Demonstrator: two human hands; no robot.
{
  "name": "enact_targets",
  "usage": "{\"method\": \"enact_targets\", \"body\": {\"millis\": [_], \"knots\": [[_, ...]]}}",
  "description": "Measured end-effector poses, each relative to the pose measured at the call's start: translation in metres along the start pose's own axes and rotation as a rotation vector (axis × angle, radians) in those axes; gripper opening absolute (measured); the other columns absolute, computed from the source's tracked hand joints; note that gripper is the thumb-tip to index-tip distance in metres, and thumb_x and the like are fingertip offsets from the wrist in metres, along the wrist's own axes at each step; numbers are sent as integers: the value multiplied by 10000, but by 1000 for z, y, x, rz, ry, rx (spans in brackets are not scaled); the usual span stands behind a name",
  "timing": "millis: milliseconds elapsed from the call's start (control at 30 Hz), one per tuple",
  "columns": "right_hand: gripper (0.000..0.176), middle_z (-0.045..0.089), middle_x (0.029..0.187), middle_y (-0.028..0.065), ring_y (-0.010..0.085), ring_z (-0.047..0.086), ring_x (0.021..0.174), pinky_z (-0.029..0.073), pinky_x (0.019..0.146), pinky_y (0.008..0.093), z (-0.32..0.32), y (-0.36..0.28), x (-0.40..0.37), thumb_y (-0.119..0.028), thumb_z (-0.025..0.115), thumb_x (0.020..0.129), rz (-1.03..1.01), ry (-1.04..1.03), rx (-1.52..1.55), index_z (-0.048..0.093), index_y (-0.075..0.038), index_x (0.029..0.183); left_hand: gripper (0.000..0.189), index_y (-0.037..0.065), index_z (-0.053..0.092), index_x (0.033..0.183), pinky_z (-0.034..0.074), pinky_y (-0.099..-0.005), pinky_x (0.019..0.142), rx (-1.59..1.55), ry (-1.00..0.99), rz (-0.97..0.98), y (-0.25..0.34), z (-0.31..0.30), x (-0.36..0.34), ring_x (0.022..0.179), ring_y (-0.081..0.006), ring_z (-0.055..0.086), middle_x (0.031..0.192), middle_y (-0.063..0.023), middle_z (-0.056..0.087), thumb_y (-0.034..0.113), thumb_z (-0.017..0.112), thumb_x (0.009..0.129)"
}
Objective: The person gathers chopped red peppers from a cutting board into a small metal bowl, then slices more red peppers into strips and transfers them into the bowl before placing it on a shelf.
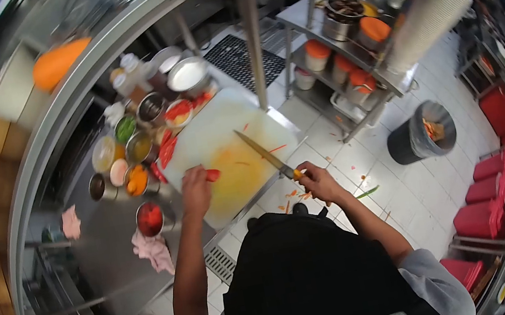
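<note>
My left hand (196, 191) is closed over the left part of a pale cutting board (213, 122), its fingers on a red pepper piece (213, 175). In my right hand (318, 182) is a kitchen knife (262, 153), gripped by its yellow handle. The long blade lies over the board, pointing away from me, apart from my left hand. Yellow-orange stains and a few thin red strips (278, 148) mark the board. More red pepper pieces (167, 149) lie along its left edge.
Left of the board stand several containers, among them a bowl of orange pieces (136, 179) and a metal pot with red contents (150, 219). A pink cloth (153, 253) lies nearby. A lined waste bin (411, 139) stands on the floor at right, near a metal shelf (353, 120).
</note>
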State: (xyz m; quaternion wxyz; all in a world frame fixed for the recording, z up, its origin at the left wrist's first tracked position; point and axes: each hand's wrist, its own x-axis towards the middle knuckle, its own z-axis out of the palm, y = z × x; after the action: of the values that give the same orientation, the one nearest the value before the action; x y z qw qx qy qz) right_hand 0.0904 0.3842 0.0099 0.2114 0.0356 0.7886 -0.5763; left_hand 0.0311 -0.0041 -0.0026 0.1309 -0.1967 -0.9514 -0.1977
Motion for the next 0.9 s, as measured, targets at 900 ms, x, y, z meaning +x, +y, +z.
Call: {"method": "enact_targets", "body": {"millis": [900], "knots": [[229,675,839,72,139,576,639,512,588,313,-34,-37,-38,-184,611,1006,2,104,-182,592,-46,1187,225,0,677,1031,423,-449,949,-93,51,79,66,32,35,1087,-322,550,1088,-134,584,25,611,817]]}}
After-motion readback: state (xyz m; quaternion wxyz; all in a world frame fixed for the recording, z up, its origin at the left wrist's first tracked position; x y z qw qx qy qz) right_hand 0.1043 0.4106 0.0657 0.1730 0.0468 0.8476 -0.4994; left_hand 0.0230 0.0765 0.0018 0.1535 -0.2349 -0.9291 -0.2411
